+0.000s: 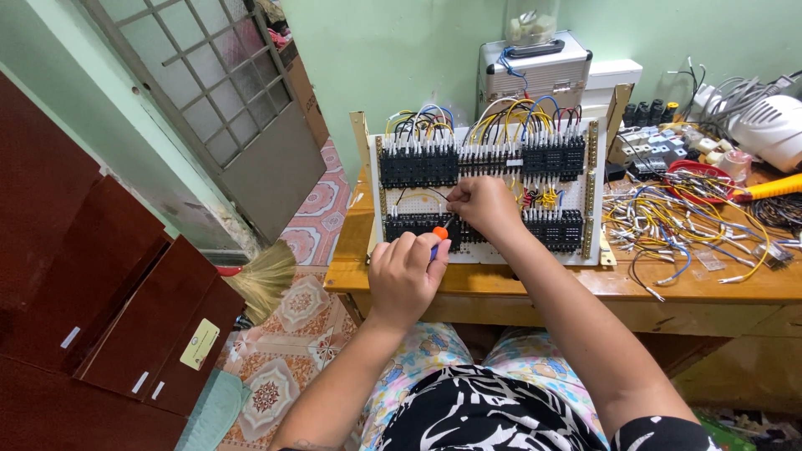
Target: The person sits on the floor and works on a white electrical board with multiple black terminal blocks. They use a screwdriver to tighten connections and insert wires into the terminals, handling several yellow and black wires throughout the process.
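Green walls and a patterned tile floor frame your wooden table (468,280), where a white wiring board (489,188) leans upright toward you so its terminals face your eyes. Far to the left of your hands, dark red cabinets (109,301) and a straw broom (263,280) stand by the door. Your left hand (405,276) is clenched around a screwdriver (438,236) with an orange-tipped handle, its end aimed at the lower row of black terminal blocks (422,225) just beyond your knuckles. Your right hand (483,207), just beside it and slightly higher, pinches a thin black wire (436,195) against the board, probably to steady it at its terminal. Well to the right of that hand, loose cut wires (677,225) lie spread within reach.
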